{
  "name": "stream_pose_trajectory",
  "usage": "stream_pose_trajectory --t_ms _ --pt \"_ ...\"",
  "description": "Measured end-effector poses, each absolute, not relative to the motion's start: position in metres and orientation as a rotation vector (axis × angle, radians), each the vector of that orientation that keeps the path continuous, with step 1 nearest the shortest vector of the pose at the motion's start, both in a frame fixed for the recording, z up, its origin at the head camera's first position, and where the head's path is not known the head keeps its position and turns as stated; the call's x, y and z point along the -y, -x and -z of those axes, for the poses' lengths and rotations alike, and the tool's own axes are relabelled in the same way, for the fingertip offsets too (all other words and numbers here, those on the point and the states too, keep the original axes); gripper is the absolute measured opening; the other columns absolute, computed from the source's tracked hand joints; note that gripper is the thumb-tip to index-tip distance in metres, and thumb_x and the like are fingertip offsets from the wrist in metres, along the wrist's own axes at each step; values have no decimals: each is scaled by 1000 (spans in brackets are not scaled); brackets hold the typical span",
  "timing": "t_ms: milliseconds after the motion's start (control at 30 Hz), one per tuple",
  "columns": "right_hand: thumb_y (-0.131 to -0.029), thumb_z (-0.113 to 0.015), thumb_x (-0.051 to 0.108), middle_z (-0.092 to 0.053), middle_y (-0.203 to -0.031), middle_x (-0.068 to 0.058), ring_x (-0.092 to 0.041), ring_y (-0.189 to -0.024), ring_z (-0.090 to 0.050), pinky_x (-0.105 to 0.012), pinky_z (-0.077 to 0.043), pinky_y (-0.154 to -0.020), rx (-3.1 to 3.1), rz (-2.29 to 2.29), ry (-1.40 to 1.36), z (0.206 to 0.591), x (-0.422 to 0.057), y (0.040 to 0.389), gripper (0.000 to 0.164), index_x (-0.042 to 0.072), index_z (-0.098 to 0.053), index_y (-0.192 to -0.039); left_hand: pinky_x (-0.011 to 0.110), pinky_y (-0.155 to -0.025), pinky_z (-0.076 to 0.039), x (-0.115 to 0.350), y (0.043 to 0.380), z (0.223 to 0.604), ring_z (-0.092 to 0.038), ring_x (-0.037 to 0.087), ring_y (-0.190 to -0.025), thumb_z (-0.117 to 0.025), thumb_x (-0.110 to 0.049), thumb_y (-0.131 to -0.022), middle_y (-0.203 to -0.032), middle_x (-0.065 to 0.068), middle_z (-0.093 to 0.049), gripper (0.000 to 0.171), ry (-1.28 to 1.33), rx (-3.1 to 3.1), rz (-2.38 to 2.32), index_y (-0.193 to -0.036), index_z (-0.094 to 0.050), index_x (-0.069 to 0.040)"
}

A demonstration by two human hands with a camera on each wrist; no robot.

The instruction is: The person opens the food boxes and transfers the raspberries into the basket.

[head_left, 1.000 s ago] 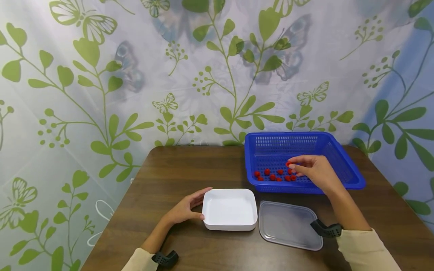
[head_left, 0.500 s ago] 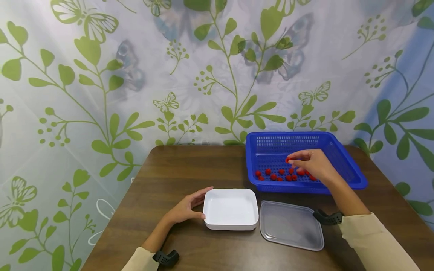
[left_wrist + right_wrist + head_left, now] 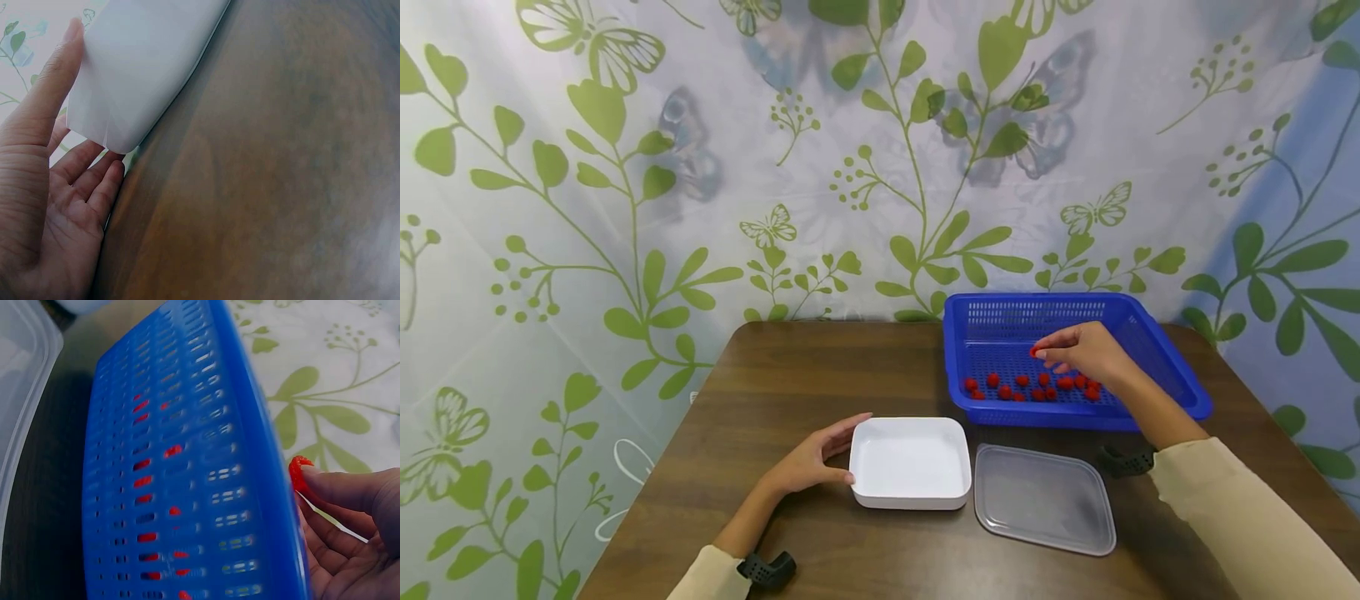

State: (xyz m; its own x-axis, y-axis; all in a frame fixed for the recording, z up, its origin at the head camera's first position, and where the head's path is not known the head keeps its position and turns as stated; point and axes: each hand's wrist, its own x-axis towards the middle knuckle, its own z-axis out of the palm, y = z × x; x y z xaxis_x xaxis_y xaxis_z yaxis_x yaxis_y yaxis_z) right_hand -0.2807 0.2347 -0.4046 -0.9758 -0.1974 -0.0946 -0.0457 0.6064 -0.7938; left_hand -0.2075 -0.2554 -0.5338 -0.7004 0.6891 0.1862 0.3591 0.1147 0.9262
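Observation:
My right hand [image 3: 1093, 354] pinches a red raspberry [image 3: 301, 473] between thumb and fingertips, above the blue plastic basket [image 3: 1045, 418]. Below it, several more raspberries [image 3: 1004, 392] lie on the basket floor, mostly along the front. In the right wrist view, red bits show through the slots of the basket wall. My left hand [image 3: 811, 461] holds the left side of a shallow white rectangular container [image 3: 912, 463], thumb at the front corner and fingers toward the back. That container has nothing in it. The left wrist view shows the thumb and fingers [image 3: 106, 194] around its end.
A translucent flat lid [image 3: 1045, 498] lies on the brown wooden table [image 3: 820, 367], right of the white container and in front of the basket. Behind the table hangs a leaf-patterned curtain [image 3: 865, 167]. A dark band sits on each wrist.
My right hand has lifted and moved slightly back with the raspberry, uncovering more raspberries at the basket's front right. The left hand and white container have stayed in place.

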Motion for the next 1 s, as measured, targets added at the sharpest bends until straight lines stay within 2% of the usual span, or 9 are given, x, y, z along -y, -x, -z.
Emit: stream_pose_trajectory --t_ms 233,367,567,767,1000 --pt "-96 -72 24 -76 -104 -13 -31 -95 -74 -44 -60 -84 -2595 1270 178 412 -235 296 37 -4 -71 -120 28 -115 -37 258 206 534 -38 25 -146 -83 -14 -86 -162 15 -33 89 -1026 -2114 -1615 -159 -31 -12" --pt "-95 -73 17 -76 -102 -13 -33 -95 -74 -50 -58 -88 -2552 1286 160 419 -237 305 33 -7 -71 -117 29 -115 -36 259 206 534 -37 28 -147 -82 -13 -87 -163 12 -33 89 -1025 -2122 -1606 -159 -31 -10" --pt "-94 -73 11 -74 -104 -23 -35 -92 -73 -50 -61 -80 -2546 1212 204 424 -237 314 27 -10 -73 -110 29 -115 -36 258 208 535 -36 27 -147 -82 -12 -87 -163 11 -33 89 -1022 -2121 -1597 -160 -31 -14" --pt "-94 -73 10 -76 -99 -21 -32 -86 -74 -46 -62 -72 -2591 1078 215 428 -238 322 22 -8 -75 -107 29 -116 -35 256 210 535 -35 25 -148 -81 -13 -88 -163 17 -31 87 -1056 -2107 -1605 -159 -31 -13" --pt "-92 -73 9 -76 -93 -20 -33 -84 -74 -45 -62 -69 -2637 987 193 434 -238 330 18 -6 -77 -102 27 -115 -36 256 210 535 -37 25 -147 -82 -12 -86 -162 21 -31 88 -1051 -2101 -1618 -159 -32 -10"
